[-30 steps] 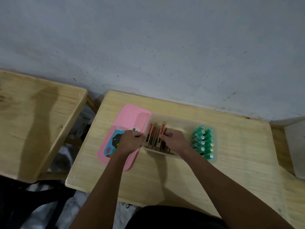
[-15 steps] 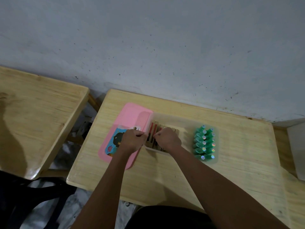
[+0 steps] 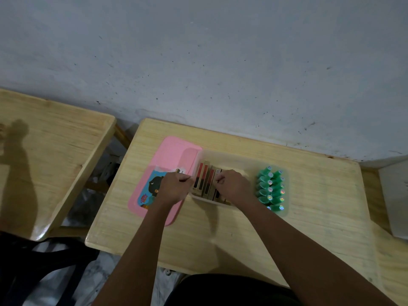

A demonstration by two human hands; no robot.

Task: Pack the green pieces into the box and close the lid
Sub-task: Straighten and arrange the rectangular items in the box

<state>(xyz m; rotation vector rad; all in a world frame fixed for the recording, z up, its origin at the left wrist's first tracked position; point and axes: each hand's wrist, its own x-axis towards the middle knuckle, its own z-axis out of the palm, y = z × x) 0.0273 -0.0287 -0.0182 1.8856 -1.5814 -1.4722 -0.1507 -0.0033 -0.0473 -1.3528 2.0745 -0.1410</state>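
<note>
A translucent box (image 3: 231, 154) stands on the wooden table (image 3: 320, 206). Several green pieces (image 3: 270, 188) lie in two rows at its right end. Red and gold packs (image 3: 204, 175) stand upright at its left end. The pink lid (image 3: 174, 151), with a cartoon sticker, lies flat to the left, partly under the box. My left hand (image 3: 174, 187) is closed at the box's left wall and grips its rim. My right hand (image 3: 235, 186) is curled over the packs, pressing on them from the right; its fingertips are hidden.
A second wooden table (image 3: 48, 151) stands to the left across a narrow gap. A white object (image 3: 395, 195) sits at the right edge. A dark bag (image 3: 33, 272) lies on the floor at lower left. A grey wall runs behind the table.
My right hand has slid left along the box, pushing the red and gold packs together toward the left wall. My left hand has stayed at the box's left rim.
</note>
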